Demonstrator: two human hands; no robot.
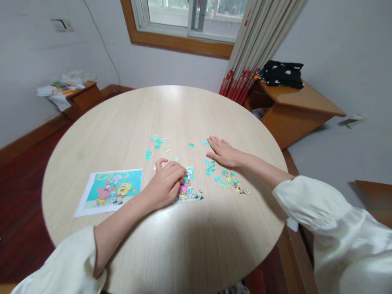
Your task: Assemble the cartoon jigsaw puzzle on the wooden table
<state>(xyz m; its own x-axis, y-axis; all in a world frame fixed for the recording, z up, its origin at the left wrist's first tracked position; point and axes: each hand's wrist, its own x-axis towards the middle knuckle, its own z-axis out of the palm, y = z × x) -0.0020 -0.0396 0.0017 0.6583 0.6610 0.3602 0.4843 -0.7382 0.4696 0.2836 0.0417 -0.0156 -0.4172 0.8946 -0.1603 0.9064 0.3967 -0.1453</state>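
Observation:
A partly joined cartoon jigsaw (189,188) lies near the middle of a round wooden table (190,253). My left hand (165,181) rests on its left side with the fingers curled and pinched at the puzzle's top edge; what they pinch is hidden. My right hand (223,152) lies flat on the table, fingers stretched toward a loose teal piece (204,143). More loose pieces (225,179) are scattered below the right hand, and another small cluster (158,141) lies farther left. A printed reference picture (110,192) sits to the left of my left hand.
A low wooden cabinet (294,102) with dark folded cloth (283,73) stands at the back right beside a curtain (257,45). A small stand with papers (70,92) is at the back left. A window (190,20) is behind the table.

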